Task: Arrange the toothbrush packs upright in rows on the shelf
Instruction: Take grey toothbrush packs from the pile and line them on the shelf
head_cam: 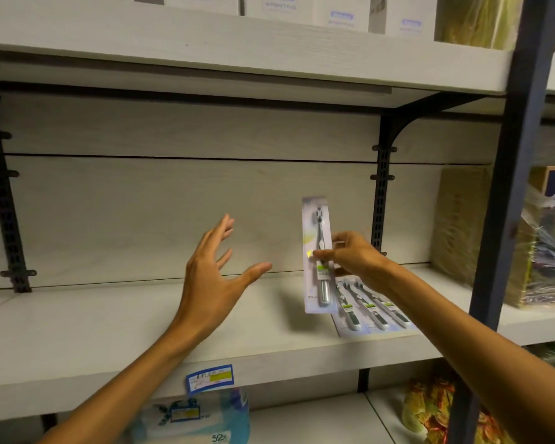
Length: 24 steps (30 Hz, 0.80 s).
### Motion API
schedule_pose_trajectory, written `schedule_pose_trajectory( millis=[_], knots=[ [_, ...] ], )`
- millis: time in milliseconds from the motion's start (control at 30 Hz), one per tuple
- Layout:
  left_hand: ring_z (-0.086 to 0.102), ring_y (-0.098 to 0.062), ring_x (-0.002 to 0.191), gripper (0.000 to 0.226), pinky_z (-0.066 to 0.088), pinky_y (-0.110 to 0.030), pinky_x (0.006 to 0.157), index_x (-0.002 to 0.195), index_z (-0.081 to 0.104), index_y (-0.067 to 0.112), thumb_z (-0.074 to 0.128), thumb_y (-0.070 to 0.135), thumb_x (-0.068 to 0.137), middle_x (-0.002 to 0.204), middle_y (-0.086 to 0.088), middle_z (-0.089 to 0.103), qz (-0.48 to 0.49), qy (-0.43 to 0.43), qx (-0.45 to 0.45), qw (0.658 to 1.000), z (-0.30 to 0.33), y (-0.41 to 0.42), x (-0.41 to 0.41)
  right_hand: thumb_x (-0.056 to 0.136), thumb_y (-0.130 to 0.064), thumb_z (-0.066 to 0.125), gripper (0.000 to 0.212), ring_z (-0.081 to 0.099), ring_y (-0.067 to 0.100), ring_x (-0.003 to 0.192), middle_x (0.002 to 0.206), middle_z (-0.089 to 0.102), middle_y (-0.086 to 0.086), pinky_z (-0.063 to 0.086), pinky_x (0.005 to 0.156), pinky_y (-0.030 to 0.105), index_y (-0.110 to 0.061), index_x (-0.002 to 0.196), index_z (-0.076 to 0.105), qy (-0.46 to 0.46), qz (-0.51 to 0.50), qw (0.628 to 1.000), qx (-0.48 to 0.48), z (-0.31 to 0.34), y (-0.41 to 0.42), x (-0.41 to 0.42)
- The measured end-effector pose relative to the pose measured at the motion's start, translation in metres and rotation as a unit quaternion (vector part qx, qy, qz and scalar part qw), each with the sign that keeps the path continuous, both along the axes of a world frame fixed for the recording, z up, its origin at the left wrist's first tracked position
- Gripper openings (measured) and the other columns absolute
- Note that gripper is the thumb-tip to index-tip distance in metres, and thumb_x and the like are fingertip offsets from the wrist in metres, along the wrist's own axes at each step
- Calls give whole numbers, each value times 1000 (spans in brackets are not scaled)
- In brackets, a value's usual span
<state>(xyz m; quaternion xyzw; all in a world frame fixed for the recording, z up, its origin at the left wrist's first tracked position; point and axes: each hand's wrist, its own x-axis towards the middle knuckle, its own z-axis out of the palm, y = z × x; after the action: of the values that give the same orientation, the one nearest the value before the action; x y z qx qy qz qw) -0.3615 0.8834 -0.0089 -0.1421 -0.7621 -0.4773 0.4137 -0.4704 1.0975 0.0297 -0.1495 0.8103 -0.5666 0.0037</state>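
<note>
The right hand [350, 254] pinches 1 toothbrush pack [318, 254] upright above the shelf [109, 331], apparently to stand it; the left hand [215, 277], released, hovers ready to steady it.

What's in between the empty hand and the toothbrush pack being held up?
Nothing. In the head view, only bare shelf and back wall show between the open left hand and the pack in the right hand.

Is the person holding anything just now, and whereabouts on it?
The right hand pinches one upright toothbrush pack at about mid-height, on its right edge. The left hand is open and holds nothing.
</note>
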Motion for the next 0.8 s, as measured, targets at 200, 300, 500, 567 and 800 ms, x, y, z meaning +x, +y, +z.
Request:
schedule_pose_trajectory(
  millis=[200, 300, 500, 567, 800],
  knots=[
    [40, -7, 131, 95, 39, -23, 104, 145, 28, 30, 77, 36, 64, 145, 17, 35, 6, -18, 13, 1000, -5, -26, 16, 81, -12, 73, 24, 66, 21, 69, 83, 68, 13, 59, 64, 29, 4, 96, 64, -49, -28, 991, 120, -37, -3, -27],
    [40, -8, 130, 95, 39, -22, 103, 145, 28, 32, 76, 39, 63, 144, 20, 34, 13, -24, 13, 1000, -8, -33, 23, 78, -16, 77, 26, 66, 21, 69, 80, 67, 12, 60, 70, 32, 1, 92, 64, -46, -56, 984, 160, -51, -5, -39],
    [39, -10, 130, 95, 38, -19, 100, 145, 27, 34, 75, 40, 64, 149, 17, 31, 34, -38, 6, 999, -11, -41, 30, 78, -37, 75, 53, 60, 29, 109, 113, 64, 12, 50, 89, 35, -5, 117, 59, 6, -75, 941, 329, -65, -4, -53],
    [39, -10, 131, 96, 38, -19, 100, 146, 26, 34, 76, 39, 64, 151, 15, 30, 34, -43, 7, 998, -11, -42, 33, 76, -42, 75, 66, 54, 28, 115, 128, 58, 10, 46, 99, 37, -12, 130, 51, 37, -80, 925, 369, -71, -2, -54],
    [35, -17, 137, 98, 36, -25, 103, 147, 25, 35, 76, 41, 64, 154, 16, 25, 45, -53, -4, 998, -10, -42, 43, 79, -49, 70, 61, 52, 26, 115, 130, 56, 8, 46, 98, 40, -19, 129, 52, 92, -80, 911, 393, -83, 5, -53]
  ],
)
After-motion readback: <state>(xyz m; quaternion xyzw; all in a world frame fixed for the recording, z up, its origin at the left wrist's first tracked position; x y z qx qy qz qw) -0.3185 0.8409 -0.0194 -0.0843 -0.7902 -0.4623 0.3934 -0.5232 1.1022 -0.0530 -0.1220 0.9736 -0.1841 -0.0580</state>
